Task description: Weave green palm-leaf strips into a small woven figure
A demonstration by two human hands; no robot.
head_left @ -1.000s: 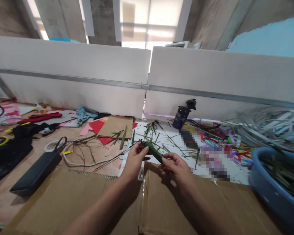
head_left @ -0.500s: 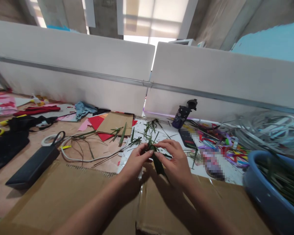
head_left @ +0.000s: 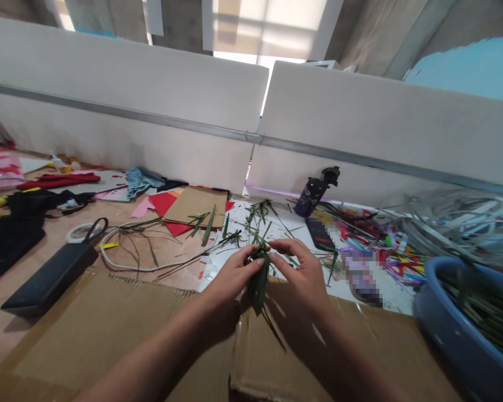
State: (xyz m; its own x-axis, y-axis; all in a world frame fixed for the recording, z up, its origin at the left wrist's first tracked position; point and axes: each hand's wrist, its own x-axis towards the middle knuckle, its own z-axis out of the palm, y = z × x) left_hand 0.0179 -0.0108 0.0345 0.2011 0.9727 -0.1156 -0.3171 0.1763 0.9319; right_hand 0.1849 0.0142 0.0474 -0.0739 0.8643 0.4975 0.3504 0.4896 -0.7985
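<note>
A bundle of green leaves [head_left: 257, 287] hangs between my hands, broad blades pointing down and a thin strand trailing to the lower right. My left hand [head_left: 238, 271] pinches its upper end between thumb and fingers. Close on the other side, my right hand [head_left: 299, 271] has its thumb and index finger curved at the top of the bundle; whether they grip it is too small to tell. Behind them, leaf scraps [head_left: 255, 215] are scattered on white paper. Cardboard [head_left: 151, 335] lies under my forearms.
At the right stands a blue basin [head_left: 452, 312] of long leaves. Farther back are a dark bottle [head_left: 312, 195], a phone [head_left: 318, 231] and colourful strips [head_left: 360, 234]. A black case [head_left: 50, 282] and a looped white cable [head_left: 129, 268] lie at the left.
The leaf bundle has turned, its broad blades now hanging nearer my left hand and a thin strand showing at the lower right. The camera view has shifted slightly.
</note>
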